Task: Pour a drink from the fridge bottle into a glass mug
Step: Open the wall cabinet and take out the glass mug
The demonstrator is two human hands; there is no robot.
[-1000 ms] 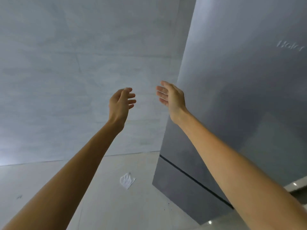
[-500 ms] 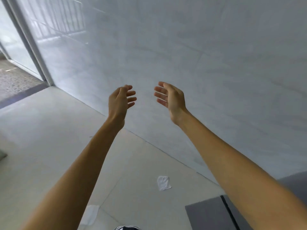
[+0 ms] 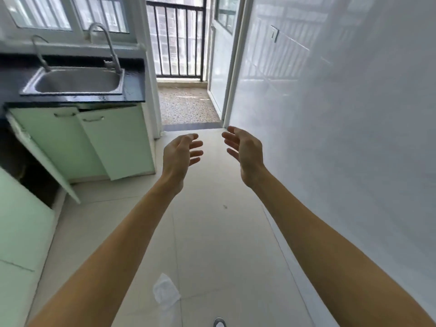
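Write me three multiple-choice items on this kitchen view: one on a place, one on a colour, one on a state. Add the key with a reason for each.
1. Where is the sink?
A. At the left, below the window
B. Against the right wall
C. Out on the balcony

2. What colour are the cabinet doors under it?
A. Red
B. Pale green
C. Black

3. How are the left hand and right hand?
A. Both grip a bottle
B. One holds a mug
C. Both open, holding nothing

Key: 1 A, the basin sits beneath the panes at the left; 2 B, the doors show light green; 3 C, the fingers are spread and nothing lies in them.
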